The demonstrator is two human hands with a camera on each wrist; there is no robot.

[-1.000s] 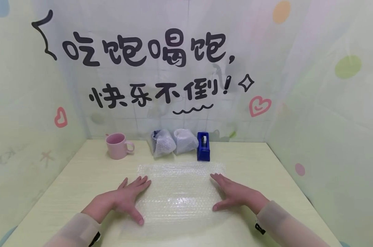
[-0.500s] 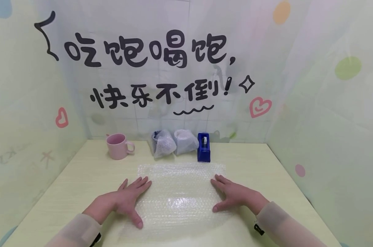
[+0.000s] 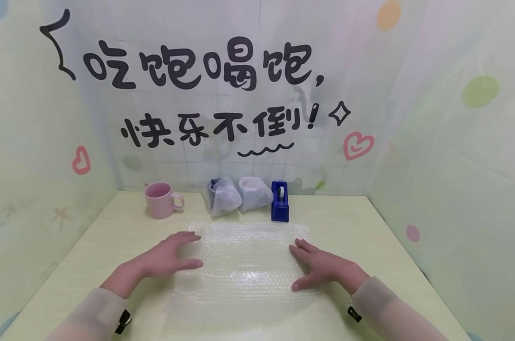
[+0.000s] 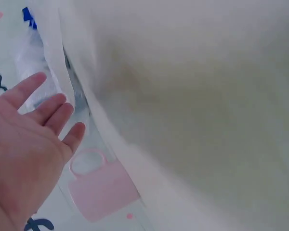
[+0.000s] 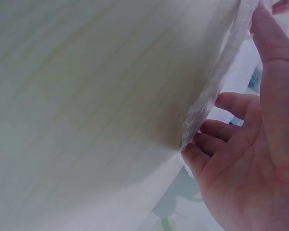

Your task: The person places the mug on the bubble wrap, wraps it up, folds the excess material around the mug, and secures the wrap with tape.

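- Left hand (image 3: 165, 258): fingers extended and thumb spread apart from them, palm turned inward; holding nothing. Contact with the sheet cannot be confirmed.
- Right hand (image 3: 325, 267): fingers spread, gripping nothing; the fingertips touch the margin of the sheet, as the right wrist view shows.
- Bubble wrap sheet (image 3: 244, 265): lies flat on the table (image 3: 359, 227), between the two hands.
- Edges of sheet: the left edge runs below the left hand's fingers and thumb; the right edge runs below the right hand. The far edge lies ahead of both sets of fingertips; the near edge, faint in outline, lies behind both thumbs.
- Room: table surface extends outward from the left hand to the left wall (image 3: 36, 255) and outward from the right hand to the right wall (image 3: 453, 189).
- Ahead of the hands: the pink mug (image 3: 159, 207) stands upright beyond the left hand, handle to the right. Beyond the gap between the hands are a left wrapped bundle (image 3: 225, 199) and a right wrapped bundle (image 3: 255, 196). The blue tape dispenser (image 3: 280, 208) stands ahead and left of the right hand, near the sheet's far edge.
- Orientation: the far edge runs crosswise from hand to hand; foreshortening prevents determining the long axis.
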